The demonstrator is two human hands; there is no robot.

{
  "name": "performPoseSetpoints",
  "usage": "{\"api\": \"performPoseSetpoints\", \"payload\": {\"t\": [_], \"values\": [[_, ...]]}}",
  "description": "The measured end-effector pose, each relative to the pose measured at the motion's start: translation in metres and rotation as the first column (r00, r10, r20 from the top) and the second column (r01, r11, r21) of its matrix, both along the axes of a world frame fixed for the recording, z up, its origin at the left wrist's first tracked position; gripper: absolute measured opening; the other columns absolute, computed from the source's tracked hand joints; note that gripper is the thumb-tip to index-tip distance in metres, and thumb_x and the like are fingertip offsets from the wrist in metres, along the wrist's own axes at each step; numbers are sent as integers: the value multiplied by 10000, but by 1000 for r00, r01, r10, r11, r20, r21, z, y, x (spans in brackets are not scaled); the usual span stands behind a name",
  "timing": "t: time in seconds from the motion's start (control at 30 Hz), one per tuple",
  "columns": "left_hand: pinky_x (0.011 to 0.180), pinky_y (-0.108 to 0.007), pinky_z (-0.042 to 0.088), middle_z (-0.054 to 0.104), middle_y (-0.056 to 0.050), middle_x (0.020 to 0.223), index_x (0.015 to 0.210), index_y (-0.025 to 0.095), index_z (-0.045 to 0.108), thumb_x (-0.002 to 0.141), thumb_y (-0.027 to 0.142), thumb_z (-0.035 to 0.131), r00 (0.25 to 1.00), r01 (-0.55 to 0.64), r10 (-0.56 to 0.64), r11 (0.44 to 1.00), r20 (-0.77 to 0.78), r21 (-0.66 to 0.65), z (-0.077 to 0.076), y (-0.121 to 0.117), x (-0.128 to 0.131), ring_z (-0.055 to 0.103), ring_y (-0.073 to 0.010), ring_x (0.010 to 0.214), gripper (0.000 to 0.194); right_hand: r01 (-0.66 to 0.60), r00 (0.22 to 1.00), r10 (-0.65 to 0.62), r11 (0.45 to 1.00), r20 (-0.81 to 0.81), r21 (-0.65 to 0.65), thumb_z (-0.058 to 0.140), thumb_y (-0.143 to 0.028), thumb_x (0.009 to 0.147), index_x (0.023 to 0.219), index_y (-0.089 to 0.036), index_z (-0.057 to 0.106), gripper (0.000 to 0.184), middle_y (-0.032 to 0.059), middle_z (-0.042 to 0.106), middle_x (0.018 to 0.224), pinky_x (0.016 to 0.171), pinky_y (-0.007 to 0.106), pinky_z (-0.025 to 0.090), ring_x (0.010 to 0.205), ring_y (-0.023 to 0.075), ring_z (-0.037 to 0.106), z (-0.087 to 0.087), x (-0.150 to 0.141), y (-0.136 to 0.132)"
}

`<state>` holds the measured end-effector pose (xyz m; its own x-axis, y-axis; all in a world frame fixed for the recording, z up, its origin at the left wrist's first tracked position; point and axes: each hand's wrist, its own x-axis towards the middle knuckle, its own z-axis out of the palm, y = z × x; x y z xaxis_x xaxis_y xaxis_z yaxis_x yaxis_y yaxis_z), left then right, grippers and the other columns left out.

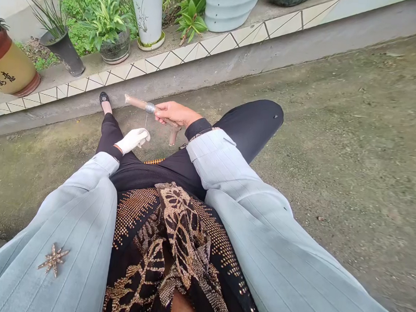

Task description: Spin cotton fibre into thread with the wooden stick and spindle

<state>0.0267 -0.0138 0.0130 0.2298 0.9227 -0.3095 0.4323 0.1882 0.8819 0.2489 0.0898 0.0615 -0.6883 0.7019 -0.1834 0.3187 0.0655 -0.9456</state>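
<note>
I sit on the ground with my legs stretched out in black trousers. My right hand (173, 112) is bare and closed around a wooden stick (140, 104) that has a band of thread (150, 107) wound round it. A thin thread (146, 120) hangs from that band down toward my left hand (133, 139). That hand wears a white glove and rests on my left leg, with its fingers curled together near the thread's lower end. Whether they pinch the thread is too small to see.
A tiled ledge (172, 57) runs across the back, carrying potted plants: a yellow and red pot (6, 65), a dark pot (66, 53), a glass pot (114, 47) and two tall white pots (149, 12). Mossy concrete ground (356, 139) spreads to the right.
</note>
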Motion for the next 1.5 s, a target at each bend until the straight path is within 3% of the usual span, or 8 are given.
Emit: {"api": "performPoseSetpoints", "payload": {"t": [0.17,0.33,0.47,0.6,0.87,1.1,1.33,1.5], "values": [[572,-244,401,490,29,592,825,175,658,1003,435,578,975,190,-184,981,-125,37,7,-2,3,427,-115,559,325,-45,815,-158,942,557,332,692,-205,1002,1222,-148,770,241,145,755,1174,899,303,501,1061,235,676,-5,-8,2],[598,-258,355,546,15,658,763,175,640,951,317,572,952,196,-148,967,-269,160,16,3,-4,447,-116,611,245,-467,558,453,864,695,-189,866,-214,821,1117,-109,831,316,41,719,849,823,287,503,819,174,652,-20,-7,0],[555,-249,369,557,11,643,761,177,624,953,377,623,987,42,-30,996,-156,75,16,6,-9,467,-113,576,277,-560,704,626,780,336,-279,908,-333,773,1200,-103,804,496,-16,689,802,795,256,485,753,120,592,-19,-2,4],[548,-230,450,473,44,571,882,164,679,966,564,674,998,-29,26,999,50,46,10,-1,-9,449,-106,530,408,-423,897,435,897,81,-128,871,-330,806,1154,-158,819,391,-12,702,800,778,264,477,731,115,576,-13,6,12],[505,-230,456,488,45,560,847,163,690,859,780,766,984,118,-111,992,137,-43,3,-6,-3,448,-89,488,622,-67,997,66,996,-27,-63,839,-177,829,989,-154,791,169,3,708,782,703,246,491,679,108,571,-10,2,6],[475,-238,361,482,47,532,811,182,683,935,613,772,987,145,-145,989,70,5,11,-5,6,423,-100,473,457,20,862,-156,961,483,276,726,-235,995,1264,-141,810,297,118,795,1125,859,293,517,983,209,708,-12,-11,3],[524,-233,311,508,36,575,709,168,638,952,315,630,971,187,-171,979,-166,84,20,15,-2,408,-93,520,284,-411,628,326,910,707,-54,795,-136,901,1131,-106,852,238,50,763,861,787,282,484,819,173,683,-15,-5,3],[533,-222,386,550,29,598,791,161,660,932,484,744,987,154,-155,987,32,35,17,19,-5,465,-97,535,363,-539,764,583,813,278,-221,875,-246,806,943,-115,788,208,-29,675,754,727,227,473,712,101,589,-11,9,8]]}}
